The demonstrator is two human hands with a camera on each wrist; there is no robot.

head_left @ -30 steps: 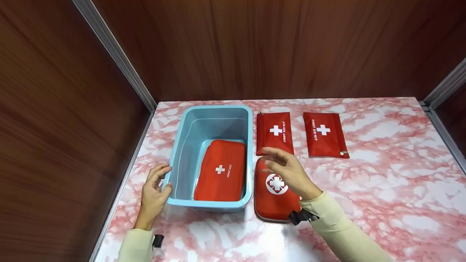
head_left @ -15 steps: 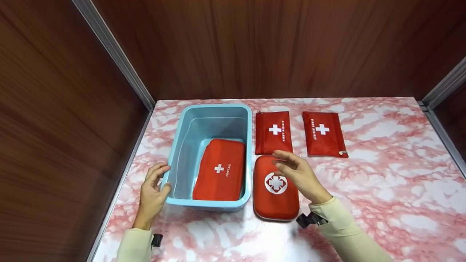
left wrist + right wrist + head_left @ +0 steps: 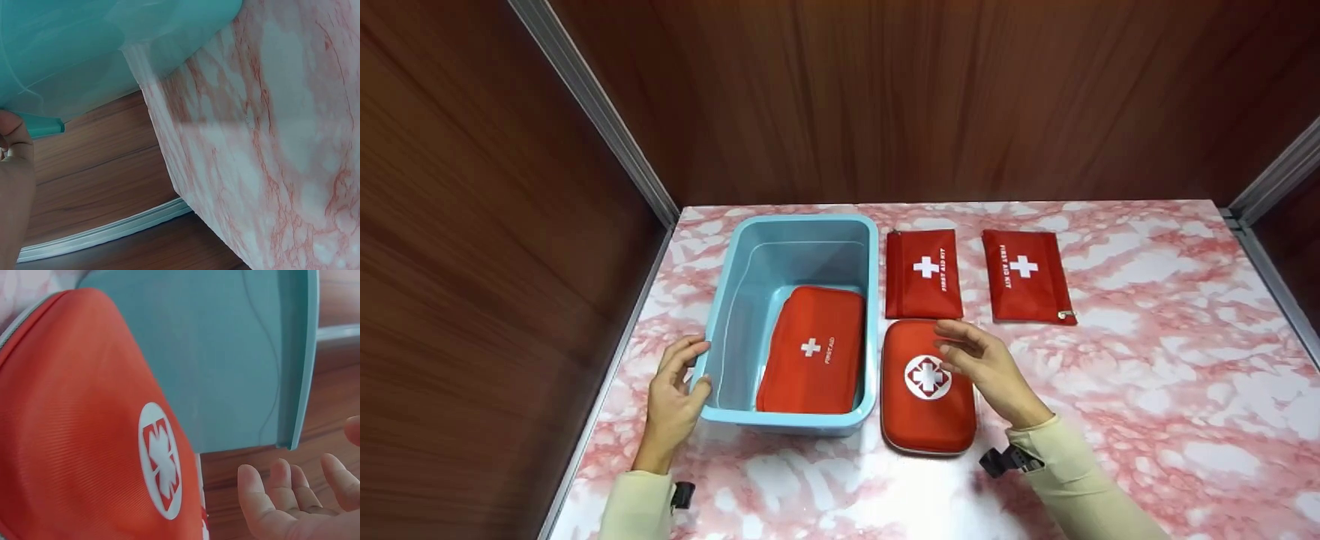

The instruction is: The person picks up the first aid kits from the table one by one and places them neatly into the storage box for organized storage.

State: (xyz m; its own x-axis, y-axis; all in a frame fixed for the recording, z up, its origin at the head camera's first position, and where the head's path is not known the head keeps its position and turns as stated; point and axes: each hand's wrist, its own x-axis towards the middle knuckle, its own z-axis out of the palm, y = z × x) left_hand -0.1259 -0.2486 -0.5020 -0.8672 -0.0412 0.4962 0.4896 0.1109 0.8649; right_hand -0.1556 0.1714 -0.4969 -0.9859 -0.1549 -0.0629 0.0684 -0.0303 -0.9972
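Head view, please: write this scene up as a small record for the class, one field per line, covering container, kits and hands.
Container: blue bin on the marbled table
Inside: red FIRST AID case
Right of bin: round-emblem case, lying flat
Beyond that case: left pouch, red, white cross
Farther right: right pouch, red, white cross
Left hand: grips the bin's left rim
Right hand: over the round-emblem case, holding nothing

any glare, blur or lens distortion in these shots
Head view: white glare on the marbled table below the red case; left wrist view: the metal strip bows, probably lens distortion; right wrist view: somewhat hazy, but the right hand's fingers show no obvious motion blur.
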